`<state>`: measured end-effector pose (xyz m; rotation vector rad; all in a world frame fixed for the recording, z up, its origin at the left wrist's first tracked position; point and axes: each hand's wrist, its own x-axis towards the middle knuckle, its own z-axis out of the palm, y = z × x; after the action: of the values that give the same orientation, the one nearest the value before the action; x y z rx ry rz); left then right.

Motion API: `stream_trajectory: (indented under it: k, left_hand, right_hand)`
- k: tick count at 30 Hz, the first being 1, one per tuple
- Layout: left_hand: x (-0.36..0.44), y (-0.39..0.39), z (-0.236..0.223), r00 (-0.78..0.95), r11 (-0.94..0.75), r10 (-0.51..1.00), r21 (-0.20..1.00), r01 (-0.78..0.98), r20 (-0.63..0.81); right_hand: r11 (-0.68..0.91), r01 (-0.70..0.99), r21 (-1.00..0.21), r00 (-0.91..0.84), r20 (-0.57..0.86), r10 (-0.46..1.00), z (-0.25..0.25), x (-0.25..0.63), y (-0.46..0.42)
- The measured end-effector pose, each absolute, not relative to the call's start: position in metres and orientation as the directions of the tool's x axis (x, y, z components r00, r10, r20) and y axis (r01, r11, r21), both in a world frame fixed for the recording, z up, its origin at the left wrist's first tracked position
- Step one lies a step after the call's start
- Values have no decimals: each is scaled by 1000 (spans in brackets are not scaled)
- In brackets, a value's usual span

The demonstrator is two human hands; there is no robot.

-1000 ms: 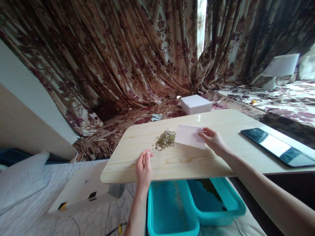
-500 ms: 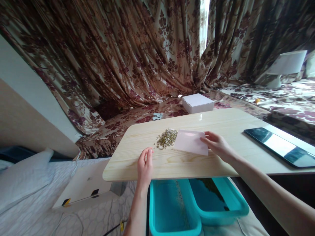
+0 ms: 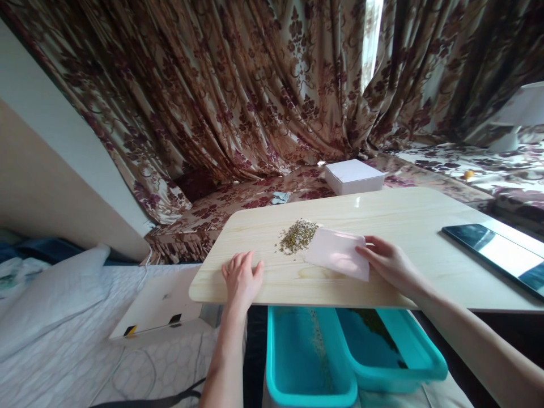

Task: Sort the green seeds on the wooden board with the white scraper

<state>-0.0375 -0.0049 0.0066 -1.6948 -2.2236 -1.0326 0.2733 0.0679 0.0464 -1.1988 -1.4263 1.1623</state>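
Observation:
Between thumb and fingers, my right hand [image 3: 386,260] grips the edge of a pale pink card [image 3: 338,253]. The card slants over the table, its left edge against the right side of a heap of small green and whitish grains or beads [image 3: 296,236]; I cannot tell their exact kind. On the wooden tabletop [image 3: 263,283], near the front left edge, my left hand [image 3: 243,279] rests palm down, fingers apart, holding nothing. A few loose grains lie scattered to the left of the heap.
Below the table's front edge stand two turquoise tubs, the left one [image 3: 312,391] with pale grains and the right one [image 3: 399,379] with dark green ones. A tablet [image 3: 493,249] lies at the right. Behind the table sits a white box [image 3: 354,177].
My left hand has moved left, away from the heap, and its fingers have spread onto the table. The card in my right hand has tilted slightly. The whole view has shifted.

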Motion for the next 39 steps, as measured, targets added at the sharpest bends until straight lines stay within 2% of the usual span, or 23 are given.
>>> stream_trajectory:
  k: [5, 13, 18, 25, 39]
  left_hand:
    - [-36, -4, 3, -335, 149, 777, 361, 921, 533]
    - [-37, -6, 1, -328, 174, 753, 309, 935, 570]
    - [-36, -6, 1, -317, 181, 751, 281, 943, 580]
    - [-36, -7, 0, -302, 183, 754, 256, 949, 583]
    - [-35, -8, 1, -290, 174, 748, 245, 954, 597]
  right_hand:
    - [67, 103, -992, -166, 49, 985, 45, 269, 64]
    - [87, 137, -987, -108, 72, 992, 44, 276, 66]
    - [90, 113, -990, -169, 70, 983, 46, 273, 61]
    - [63, 86, -994, -103, 54, 993, 46, 268, 82]
    - [10, 75, -997, -312, -14, 950, 48, 254, 63]
